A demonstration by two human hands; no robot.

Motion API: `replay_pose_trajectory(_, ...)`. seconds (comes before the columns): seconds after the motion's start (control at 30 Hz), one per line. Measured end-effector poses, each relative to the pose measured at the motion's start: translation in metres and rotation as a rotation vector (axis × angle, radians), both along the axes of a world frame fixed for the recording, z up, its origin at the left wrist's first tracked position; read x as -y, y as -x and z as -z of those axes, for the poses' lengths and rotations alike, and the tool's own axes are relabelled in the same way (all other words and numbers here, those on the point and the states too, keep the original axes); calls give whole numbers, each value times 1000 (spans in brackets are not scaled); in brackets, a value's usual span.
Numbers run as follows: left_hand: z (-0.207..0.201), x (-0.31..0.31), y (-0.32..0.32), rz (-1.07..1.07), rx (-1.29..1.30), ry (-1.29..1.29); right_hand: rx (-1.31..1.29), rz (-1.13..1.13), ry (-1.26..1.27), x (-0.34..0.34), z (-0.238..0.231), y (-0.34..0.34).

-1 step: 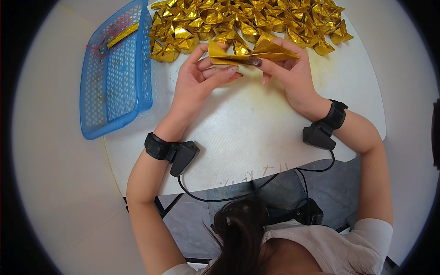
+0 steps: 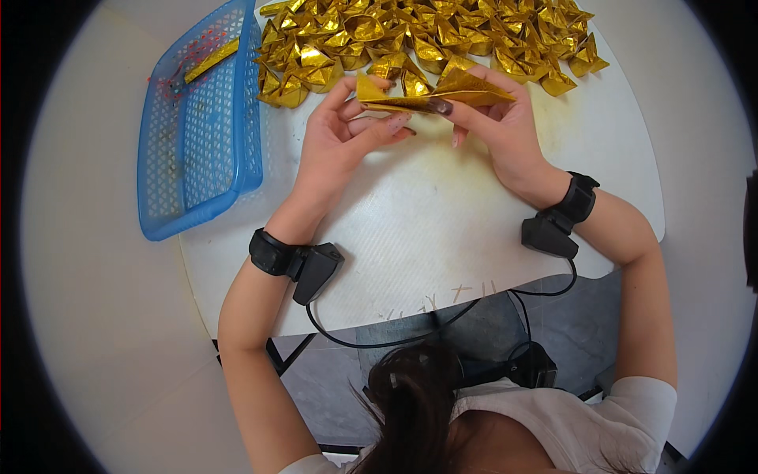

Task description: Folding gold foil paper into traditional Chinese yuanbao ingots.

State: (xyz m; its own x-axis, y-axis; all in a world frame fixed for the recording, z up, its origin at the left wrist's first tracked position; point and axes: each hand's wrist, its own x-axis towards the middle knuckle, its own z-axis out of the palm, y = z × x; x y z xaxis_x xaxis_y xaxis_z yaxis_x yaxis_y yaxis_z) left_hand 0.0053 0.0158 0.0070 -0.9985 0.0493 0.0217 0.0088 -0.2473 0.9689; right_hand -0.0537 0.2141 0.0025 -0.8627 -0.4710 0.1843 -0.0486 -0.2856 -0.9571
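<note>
A folded piece of gold foil paper (image 2: 387,103), boat-like with pointed ends, is held up over the near edge of a pile of folded gold paper ingots (image 2: 426,39). My right hand (image 2: 509,130) pinches it, thumb pressed on its near side and fingers behind its right end. At the left end, my left hand (image 2: 343,130) has its fingers curled behind the paper and its thumb just below it. Part of the left fingers' contact is hidden by the foil.
To the left a blue plastic basket (image 2: 246,150) leans at the table's edge, with a gold strip (image 2: 212,61) and red bits in it. Black wrist devices (image 2: 316,270) sit on both forearms, and a cable (image 2: 371,345) hangs across the near edge of the white table (image 2: 426,237).
The left end of the folded foil paper and my left fingertips have shifted very slightly. My right hand stays in place.
</note>
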Motion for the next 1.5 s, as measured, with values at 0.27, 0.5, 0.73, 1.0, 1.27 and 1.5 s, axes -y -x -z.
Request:
replay_pose_trajectory(0.27, 6, 2, -1, -33, -66, 9, 107, -58, -9, 2, -2, 0)
replay_pose_trajectory(0.5, 1, 4, 0, -181, 9, -196, 27, -137, -111, 8, -9, -6)
replay_pose_trajectory(0.73, 2, 8, 1, -190, -15, -224, -292, -385, -247, 1, -9, -7)
replay_pose_trajectory(1.0, 1, 7, 0, -240, 22, -199, -234, -497, -301, 4, -12, -10)
replay_pose_trajectory(1.27, 0, 3, -1, -187, 16, -121, -152, -509, -272, 5, -3, -10)
replay_pose_trajectory(1.5, 0, 4, -1, -159, -10, -131, -25, -299, -155, 5, 4, -6)
